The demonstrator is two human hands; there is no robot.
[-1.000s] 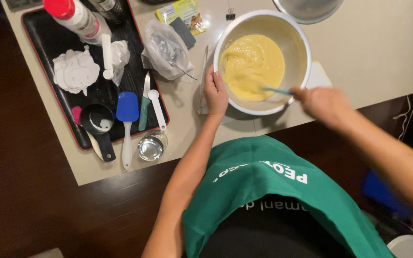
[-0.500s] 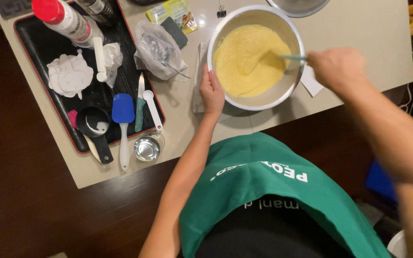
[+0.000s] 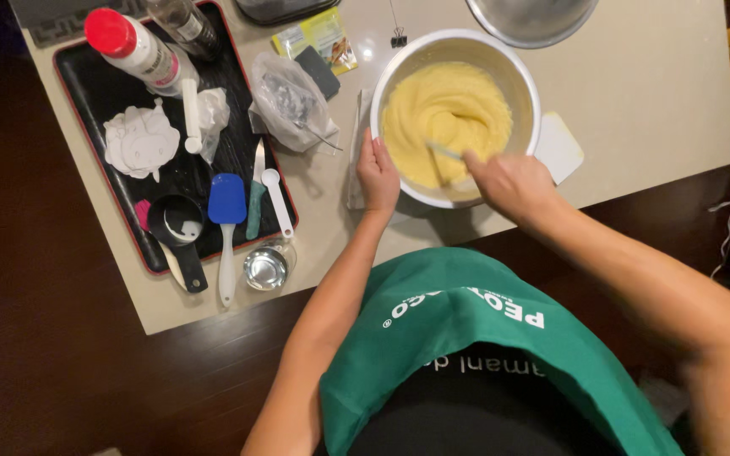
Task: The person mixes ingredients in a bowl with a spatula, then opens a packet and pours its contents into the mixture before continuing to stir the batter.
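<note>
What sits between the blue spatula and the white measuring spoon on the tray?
In the head view, a knife with a teal handle lies between the blue spatula and the white measuring spoon, roughly parallel to both, on the black tray.

Your mixing bowl sits at the middle of the surface, tray to its left.
Batter (image 3: 445,110) lies in the bowl (image 3: 517,80); your left hand (image 3: 378,173) touches its left wall, your right hand (image 3: 509,181) is over its near rim. On the tray (image 3: 73,84) lie a spatula (image 3: 227,215), a measuring cup (image 3: 177,228) and a bottle (image 3: 133,44).
</note>
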